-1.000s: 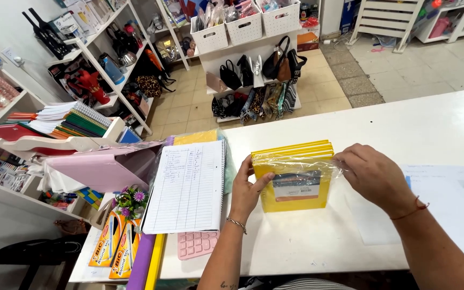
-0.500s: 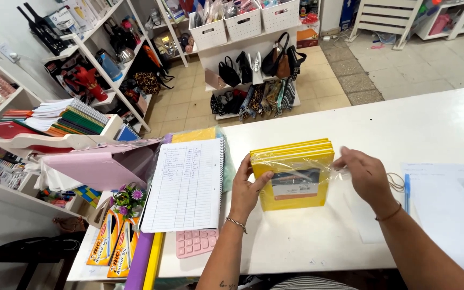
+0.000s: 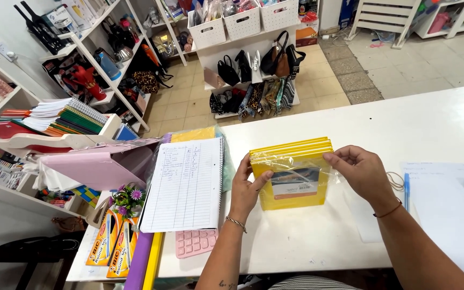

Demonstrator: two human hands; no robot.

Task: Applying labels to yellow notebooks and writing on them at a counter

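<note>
Left hand (image 3: 246, 185) grips the left edge of a yellow pack (image 3: 292, 172), thumb across its front. Right hand (image 3: 362, 171) pinches the clear wrap at the pack's upper right corner. The pack stands tilted on the white counter (image 3: 436, 123), centre of view. At 9 o'clock of the pack, just beside the left hand, lies an open lined notebook (image 3: 185, 185). At 7 o'clock, a pink calculator (image 3: 194, 243). At 3 o'clock, past the right wrist, a blue pen (image 3: 406, 190) on paper.

Yellow notebooks (image 3: 294, 177) in clear wrap, a white lined spiral notebook (image 3: 185, 185), pink calculator (image 3: 195, 241), white counter (image 3: 404, 123).
</note>
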